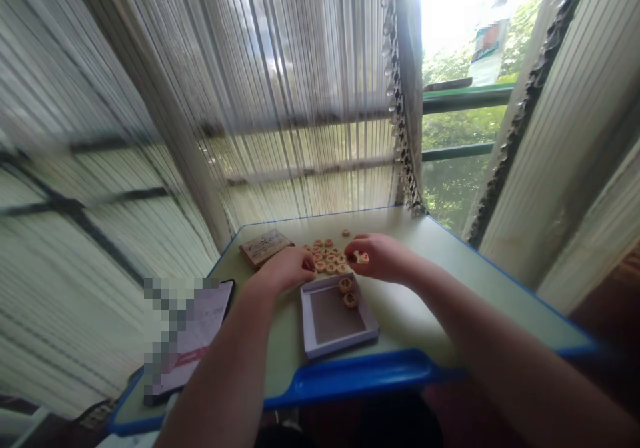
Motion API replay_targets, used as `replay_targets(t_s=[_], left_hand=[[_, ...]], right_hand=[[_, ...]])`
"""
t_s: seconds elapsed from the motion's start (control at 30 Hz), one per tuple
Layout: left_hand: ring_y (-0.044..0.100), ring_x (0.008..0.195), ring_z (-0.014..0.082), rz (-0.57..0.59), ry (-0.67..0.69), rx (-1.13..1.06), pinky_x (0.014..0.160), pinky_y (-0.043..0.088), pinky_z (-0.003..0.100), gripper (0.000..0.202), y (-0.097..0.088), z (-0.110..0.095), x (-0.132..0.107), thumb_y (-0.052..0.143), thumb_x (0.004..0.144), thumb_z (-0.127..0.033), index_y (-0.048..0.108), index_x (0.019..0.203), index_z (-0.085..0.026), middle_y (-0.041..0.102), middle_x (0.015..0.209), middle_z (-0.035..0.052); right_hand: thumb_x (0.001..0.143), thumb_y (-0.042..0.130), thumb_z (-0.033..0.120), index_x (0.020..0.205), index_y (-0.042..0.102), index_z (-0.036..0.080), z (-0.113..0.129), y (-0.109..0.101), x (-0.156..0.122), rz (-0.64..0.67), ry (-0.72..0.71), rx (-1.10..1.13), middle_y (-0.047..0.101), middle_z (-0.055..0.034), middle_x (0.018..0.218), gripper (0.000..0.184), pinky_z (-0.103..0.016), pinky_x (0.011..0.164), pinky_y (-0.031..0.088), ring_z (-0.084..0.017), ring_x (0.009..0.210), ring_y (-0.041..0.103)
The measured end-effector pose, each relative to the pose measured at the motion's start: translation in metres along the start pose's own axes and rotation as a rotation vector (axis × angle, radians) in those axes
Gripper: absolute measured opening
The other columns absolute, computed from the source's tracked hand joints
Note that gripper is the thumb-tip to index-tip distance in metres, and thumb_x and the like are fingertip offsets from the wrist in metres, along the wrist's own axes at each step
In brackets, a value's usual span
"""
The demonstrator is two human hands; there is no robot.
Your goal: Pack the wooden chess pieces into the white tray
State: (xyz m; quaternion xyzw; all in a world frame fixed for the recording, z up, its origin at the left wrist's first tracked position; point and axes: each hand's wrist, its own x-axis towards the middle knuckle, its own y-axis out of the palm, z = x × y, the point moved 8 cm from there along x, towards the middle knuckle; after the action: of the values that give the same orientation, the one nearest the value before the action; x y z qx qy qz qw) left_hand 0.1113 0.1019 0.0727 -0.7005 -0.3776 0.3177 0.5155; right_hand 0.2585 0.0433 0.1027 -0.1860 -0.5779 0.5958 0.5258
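Note:
Several round wooden game pieces (327,256) with red and dark marks lie grouped on a pale green table (425,301). My left hand (287,268) rests at the left edge of the group, fingers curled onto the pieces. My right hand (375,258) is at the group's right edge, its fingers pinched on one or two pieces (361,257). Just in front of both hands sits a shallow white box tray (335,315) with two pieces (348,291) lying in its far right corner.
A brown box lid (265,246) lies behind my left hand. A phone (193,331) with a blurred screen sits on the table's left. The table has a blue rim (350,378). String curtains hang behind, with an open window to the right.

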Motion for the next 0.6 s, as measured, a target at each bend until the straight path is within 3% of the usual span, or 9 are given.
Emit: replay_targets(t_s=[0.13, 0.33, 0.47, 0.6], left_hand=[[0.061, 0.069, 0.0138, -0.018, 0.014, 0.007, 0.061, 0.042, 0.021, 0.019, -0.001, -0.002, -0.001, 0.06, 0.064, -0.027, 0.069, 0.079, -0.02, 0.069, 0.078, 0.0005], [0.059, 0.063, 0.0141, -0.068, -0.051, 0.129, 0.053, 0.036, 0.023, 0.015, -0.006, 0.001, -0.002, 0.057, 0.063, -0.031, 0.064, 0.067, -0.018, 0.066, 0.068, 0.0008], [0.058, 0.063, 0.0146, -0.06, -0.078, 0.113, 0.052, 0.036, 0.023, 0.018, -0.005, 0.004, -0.002, 0.059, 0.062, -0.035, 0.063, 0.069, -0.019, 0.066, 0.069, 0.0005], [0.057, 0.061, 0.0137, -0.049, -0.082, 0.099, 0.051, 0.035, 0.023, 0.013, -0.001, 0.004, -0.001, 0.056, 0.061, -0.028, 0.062, 0.068, -0.018, 0.064, 0.067, 0.0]], right_hand=[[0.071, 0.06, 0.022, 0.09, 0.066, 0.022, 0.015, 0.003, -0.002, 0.039, -0.133, 0.069, 0.065, -0.004, 0.087, 0.019, -0.025, 0.069, 0.042, -0.016, 0.079, 0.057], [0.073, 0.06, 0.024, 0.101, 0.065, 0.022, -0.004, 0.01, 0.003, -0.008, -0.061, 0.066, 0.066, -0.0049, 0.09, 0.028, -0.025, 0.067, 0.043, -0.014, 0.074, 0.058], [0.075, 0.058, 0.025, 0.101, 0.065, 0.022, -0.011, 0.011, 0.005, -0.049, -0.044, 0.074, 0.066, -0.005, 0.091, 0.027, -0.025, 0.067, 0.044, -0.014, 0.073, 0.058], [0.074, 0.06, 0.029, 0.093, 0.068, 0.023, -0.01, 0.012, 0.004, -0.045, -0.075, 0.068, 0.066, -0.0042, 0.089, 0.021, -0.026, 0.068, 0.044, -0.014, 0.073, 0.059]])
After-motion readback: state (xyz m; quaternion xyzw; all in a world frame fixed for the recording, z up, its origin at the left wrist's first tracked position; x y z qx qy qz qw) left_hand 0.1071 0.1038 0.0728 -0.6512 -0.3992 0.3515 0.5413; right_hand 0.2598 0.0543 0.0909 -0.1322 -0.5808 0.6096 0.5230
